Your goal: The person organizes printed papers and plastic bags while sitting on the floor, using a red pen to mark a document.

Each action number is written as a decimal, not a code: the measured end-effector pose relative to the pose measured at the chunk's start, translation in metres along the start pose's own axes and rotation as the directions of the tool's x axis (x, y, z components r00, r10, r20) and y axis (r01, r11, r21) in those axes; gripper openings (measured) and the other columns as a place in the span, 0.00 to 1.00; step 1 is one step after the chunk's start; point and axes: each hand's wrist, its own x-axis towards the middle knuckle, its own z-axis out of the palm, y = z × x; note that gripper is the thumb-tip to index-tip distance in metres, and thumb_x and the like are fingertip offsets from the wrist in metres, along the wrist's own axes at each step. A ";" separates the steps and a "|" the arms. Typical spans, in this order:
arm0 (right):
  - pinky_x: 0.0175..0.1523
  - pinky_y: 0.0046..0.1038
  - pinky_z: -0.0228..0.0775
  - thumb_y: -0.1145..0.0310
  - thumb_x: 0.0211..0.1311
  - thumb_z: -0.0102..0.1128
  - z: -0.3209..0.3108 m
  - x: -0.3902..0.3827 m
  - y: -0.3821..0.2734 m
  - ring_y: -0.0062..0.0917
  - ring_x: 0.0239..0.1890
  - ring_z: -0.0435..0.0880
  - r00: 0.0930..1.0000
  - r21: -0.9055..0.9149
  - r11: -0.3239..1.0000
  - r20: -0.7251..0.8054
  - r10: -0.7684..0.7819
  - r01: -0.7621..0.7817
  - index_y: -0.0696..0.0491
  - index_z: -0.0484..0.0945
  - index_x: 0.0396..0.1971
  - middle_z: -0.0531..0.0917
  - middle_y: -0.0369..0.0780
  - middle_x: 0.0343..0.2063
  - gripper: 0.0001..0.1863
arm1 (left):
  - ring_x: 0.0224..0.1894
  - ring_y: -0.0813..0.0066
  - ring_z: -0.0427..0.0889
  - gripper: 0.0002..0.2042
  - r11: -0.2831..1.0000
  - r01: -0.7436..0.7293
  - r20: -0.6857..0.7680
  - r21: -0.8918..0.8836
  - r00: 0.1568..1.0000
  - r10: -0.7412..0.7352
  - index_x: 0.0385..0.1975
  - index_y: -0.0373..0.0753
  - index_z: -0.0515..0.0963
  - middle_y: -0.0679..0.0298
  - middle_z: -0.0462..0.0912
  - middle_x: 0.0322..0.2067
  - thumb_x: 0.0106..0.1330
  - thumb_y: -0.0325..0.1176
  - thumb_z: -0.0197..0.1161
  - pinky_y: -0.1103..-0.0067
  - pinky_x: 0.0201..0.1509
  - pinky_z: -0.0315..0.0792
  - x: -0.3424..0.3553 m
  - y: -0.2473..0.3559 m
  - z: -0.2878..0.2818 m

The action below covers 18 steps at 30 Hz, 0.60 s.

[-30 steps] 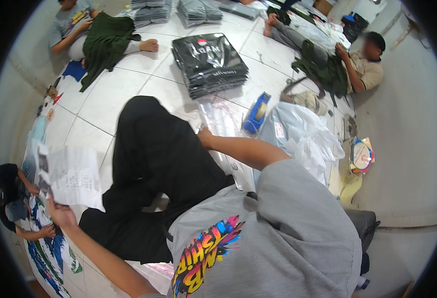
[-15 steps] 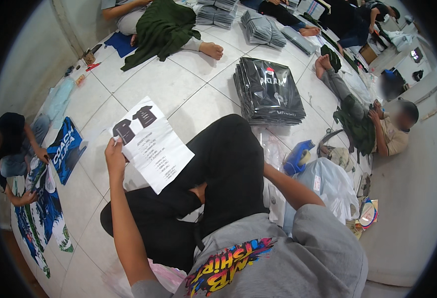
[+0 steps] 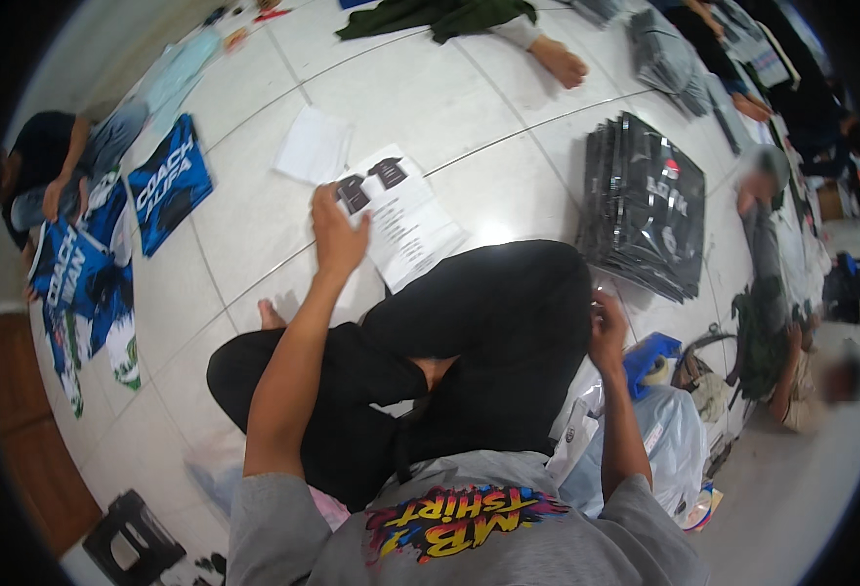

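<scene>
A white sheet point(image 3: 418, 220), printed with two dark shirts and lines of text, lies on the tiles by my bent leg. My left hand point(image 3: 340, 234) is at its left edge, open, with thumb and fingers apart. Beyond that hand is a blank white paper point(image 3: 313, 145). My right hand point(image 3: 608, 332) is beside my right knee, its fingers curled; a bit of shiny clear plastic shows near them, but what they hold is hidden. Just past it stands a stack of folded black garments in clear bags point(image 3: 645, 205).
Right of me are a blue tape dispenser point(image 3: 650, 363) and a pale plastic bag point(image 3: 659, 439). At left, a person point(image 3: 63, 161) handles a blue patterned jersey point(image 3: 83, 278), near another blue garment point(image 3: 169, 186). A black case point(image 3: 132, 537) is at lower left. Other people sit ahead and right.
My left hand has lowered the printed sheet to the floor and loosened from it. A blank paper now shows beyond it. My right hand has come into view by the knee. The view has swung left.
</scene>
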 end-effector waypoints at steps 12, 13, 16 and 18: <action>0.60 0.40 0.73 0.63 0.65 0.63 0.172 0.143 -0.177 0.43 0.52 0.82 0.688 -0.034 0.825 0.572 -0.447 0.564 0.51 0.81 0.55 0.84 0.45 0.50 0.19 | 0.82 0.53 0.36 0.64 0.921 -0.191 0.589 0.338 0.806 -0.049 0.79 0.50 0.50 0.52 0.40 0.80 0.42 0.75 0.72 0.42 0.78 0.33 -0.025 -0.033 0.008; 0.65 0.39 0.70 0.61 0.65 0.63 0.203 0.151 -0.159 0.42 0.59 0.79 0.617 -0.162 0.765 0.704 -0.353 0.623 0.52 0.80 0.57 0.82 0.47 0.54 0.22 | 0.82 0.53 0.36 0.65 0.917 -0.212 0.588 0.338 0.808 -0.030 0.79 0.51 0.50 0.53 0.40 0.80 0.41 0.75 0.73 0.42 0.78 0.33 -0.023 -0.035 0.006; 0.71 0.51 0.63 0.54 0.60 0.70 0.255 0.154 -0.143 0.49 0.74 0.60 0.625 -0.476 0.603 0.779 -0.048 0.640 0.47 0.60 0.74 0.61 0.47 0.74 0.44 | 0.82 0.55 0.37 0.67 0.927 -0.202 0.593 0.316 0.805 -0.027 0.79 0.54 0.50 0.56 0.40 0.80 0.35 0.75 0.74 0.41 0.78 0.33 -0.020 -0.043 -0.002; 0.72 0.64 0.54 0.44 0.53 0.75 0.272 0.154 -0.131 0.52 0.79 0.44 0.615 -0.554 0.550 0.783 0.090 0.625 0.39 0.44 0.80 0.44 0.43 0.80 0.60 | 0.82 0.57 0.37 0.68 0.931 -0.197 0.588 0.308 0.809 -0.023 0.79 0.56 0.50 0.57 0.40 0.80 0.33 0.75 0.75 0.41 0.78 0.33 -0.018 -0.050 -0.008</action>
